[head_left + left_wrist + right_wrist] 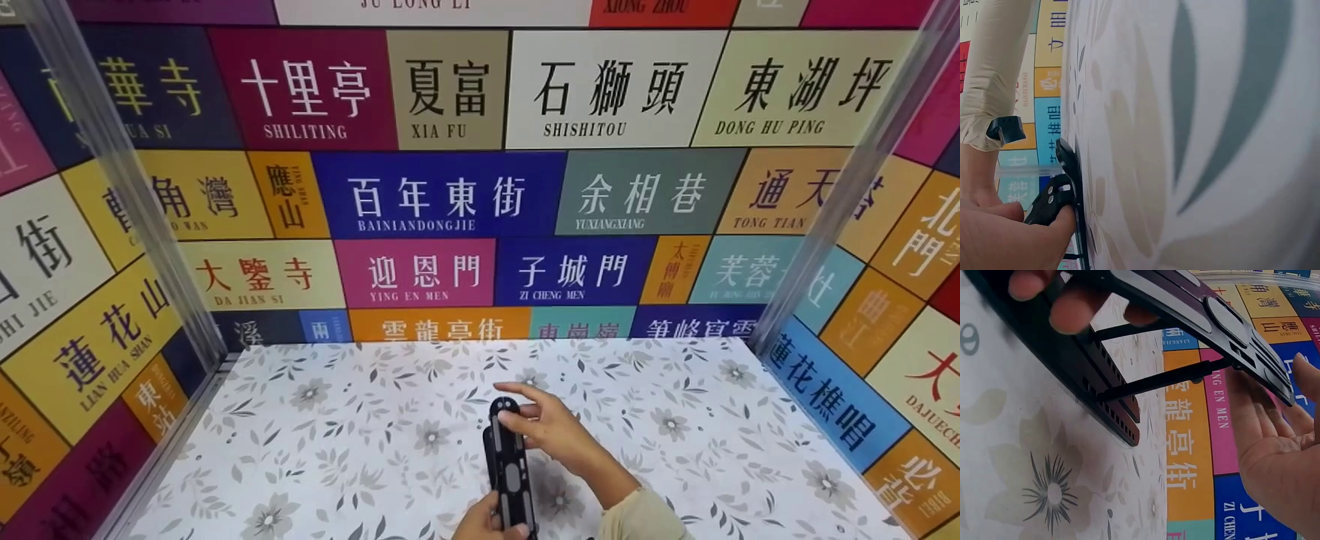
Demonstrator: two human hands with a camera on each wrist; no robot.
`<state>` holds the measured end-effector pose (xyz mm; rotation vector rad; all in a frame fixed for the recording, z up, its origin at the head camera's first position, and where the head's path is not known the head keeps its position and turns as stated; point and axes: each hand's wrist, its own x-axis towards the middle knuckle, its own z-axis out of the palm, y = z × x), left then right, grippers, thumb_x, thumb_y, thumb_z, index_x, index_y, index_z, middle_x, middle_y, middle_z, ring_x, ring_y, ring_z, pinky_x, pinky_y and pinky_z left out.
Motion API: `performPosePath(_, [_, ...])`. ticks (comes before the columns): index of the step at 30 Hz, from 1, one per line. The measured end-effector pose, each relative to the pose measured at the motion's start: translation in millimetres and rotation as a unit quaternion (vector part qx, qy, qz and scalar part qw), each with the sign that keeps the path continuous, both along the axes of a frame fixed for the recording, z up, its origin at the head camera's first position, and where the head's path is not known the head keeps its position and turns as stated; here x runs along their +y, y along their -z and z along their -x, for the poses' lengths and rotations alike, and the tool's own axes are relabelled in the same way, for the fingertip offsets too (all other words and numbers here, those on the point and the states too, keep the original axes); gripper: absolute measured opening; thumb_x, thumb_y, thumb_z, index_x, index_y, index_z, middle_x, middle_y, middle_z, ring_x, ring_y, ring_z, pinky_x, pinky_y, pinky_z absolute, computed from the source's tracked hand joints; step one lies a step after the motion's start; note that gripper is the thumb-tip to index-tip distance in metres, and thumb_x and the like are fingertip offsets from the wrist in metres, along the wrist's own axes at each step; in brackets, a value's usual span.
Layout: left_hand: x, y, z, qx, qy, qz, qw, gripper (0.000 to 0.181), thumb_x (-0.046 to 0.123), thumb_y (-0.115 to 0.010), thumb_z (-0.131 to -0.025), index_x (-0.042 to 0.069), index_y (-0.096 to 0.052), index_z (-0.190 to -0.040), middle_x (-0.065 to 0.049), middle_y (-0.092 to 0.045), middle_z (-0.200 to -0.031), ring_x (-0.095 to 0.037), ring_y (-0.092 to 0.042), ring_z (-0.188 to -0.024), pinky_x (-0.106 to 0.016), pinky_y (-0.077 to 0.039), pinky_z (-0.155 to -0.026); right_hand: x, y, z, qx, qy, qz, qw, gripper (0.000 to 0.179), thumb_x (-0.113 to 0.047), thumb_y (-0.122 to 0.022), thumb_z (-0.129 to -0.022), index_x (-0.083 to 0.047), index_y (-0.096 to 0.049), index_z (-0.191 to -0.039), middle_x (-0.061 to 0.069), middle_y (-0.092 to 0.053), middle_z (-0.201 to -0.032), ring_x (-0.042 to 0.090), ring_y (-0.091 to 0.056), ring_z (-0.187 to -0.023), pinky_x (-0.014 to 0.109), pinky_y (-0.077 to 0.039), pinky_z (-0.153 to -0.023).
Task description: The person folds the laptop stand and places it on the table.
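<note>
A black folding laptop stand (513, 472) stands over the patterned surface, partly unfolded. In the right wrist view, its slotted base and upper arm (1185, 309) spread apart, with thin struts (1162, 381) between them. My left hand (484, 519) grips the near end; the left wrist view has its thumb and fingers around the stand (1044, 205). At the far end is my right hand (555, 435), its fingers extended along the back of the upper arm's tip. The thumb appears apart from the stand in the right wrist view. Part of the left hand falls outside the head view.
A white tabletop (360, 450) with grey flowers and leaves lies beneath the hands. Panels of coloured signs (442, 195) rise at the back and both sides. Clear corner strips (847, 180) join the panels. The right sleeve (645, 516) carries a small black device (1008, 129).
</note>
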<state>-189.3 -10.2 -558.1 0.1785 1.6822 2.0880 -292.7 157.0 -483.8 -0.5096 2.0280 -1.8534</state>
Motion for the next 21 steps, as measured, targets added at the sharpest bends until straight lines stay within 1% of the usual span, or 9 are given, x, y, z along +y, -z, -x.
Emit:
performPosePath(4, [0.6,-1.4,2.6,0.008,0.000,-0.013,0.9999,0.044,0.001,-0.062,-0.078,-0.004,-0.053,-0.121,-0.020,-0.069,-0.096,-0.022,-0.067,-0.084,-0.031,-0.053,-0.074,-2.3,2.0,2.3,-0.010,-0.012,0.019,0.9997,0.049,-0.022,-0.063,-0.089,-0.021,-0.048,-0.136,0.024,-0.062,-0.112,0.029,-0.066,-0.092,0.044,-0.056,-0.073])
performPosePath(8, [0.3,-3.1,3.5,-0.003,-0.002,-0.018,0.9998,0.039,-0.003,-0.061,-0.078,-0.005,-0.055,-0.116,-0.023,-0.069,-0.094,-0.025,-0.068,-0.085,-0.030,-0.053,-0.074,-3.4,3.2,2.5,-0.006,-0.011,0.015,0.9998,0.050,-0.021,-0.063,-0.089,-0.016,-0.048,-0.136,0.028,-0.062,-0.111,0.029,-0.067,-0.089,0.044,-0.056,-0.068])
performPosePath(10, [-0.1,-4.1,4.0,-0.006,-0.004,-0.009,0.9999,0.036,-0.004,-0.061,-0.078,-0.004,-0.056,-0.114,-0.021,-0.069,-0.093,-0.025,-0.069,-0.084,-0.031,-0.054,-0.073,-3.9,3.2,2.3,-0.003,-0.007,0.011,0.9999,0.049,-0.021,-0.063,-0.089,-0.015,-0.049,-0.136,0.029,-0.062,-0.110,0.029,-0.067,-0.087,0.044,-0.056,-0.067])
performPosePath(14, [-1.4,-5.8,4.6,-0.005,0.002,0.017,0.9998,0.031,-0.003,-0.060,-0.079,-0.003,-0.058,-0.110,-0.019,-0.070,-0.092,-0.022,-0.068,-0.082,-0.032,-0.053,-0.073,-3.9,3.5,1.9,-0.007,0.000,0.005,1.0000,0.046,-0.022,-0.064,-0.088,-0.019,-0.052,-0.132,0.028,-0.063,-0.107,0.028,-0.068,-0.086,0.043,-0.056,-0.066])
performPosePath(18, [-2.2,-7.5,4.4,-0.001,0.007,0.031,0.9995,0.035,-0.004,-0.059,-0.080,-0.004,-0.056,-0.115,-0.019,-0.070,-0.094,-0.024,-0.068,-0.084,-0.034,-0.053,-0.075,-3.2,3.2,1.0,-0.007,0.009,-0.003,0.9999,0.043,-0.023,-0.065,-0.087,-0.021,-0.055,-0.129,0.025,-0.065,-0.104,0.028,-0.068,-0.085,0.044,-0.056,-0.067])
performPosePath(21, [-2.4,-9.8,3.7,-0.004,0.008,0.038,0.9993,0.037,-0.005,-0.059,-0.081,-0.004,-0.055,-0.118,-0.019,-0.069,-0.094,-0.025,-0.068,-0.086,-0.035,-0.054,-0.076,-2.5,2.2,-0.4,-0.002,0.017,-0.011,0.9998,0.043,-0.024,-0.066,-0.087,-0.022,-0.055,-0.128,0.022,-0.066,-0.102,0.029,-0.068,-0.085,0.045,-0.056,-0.067])
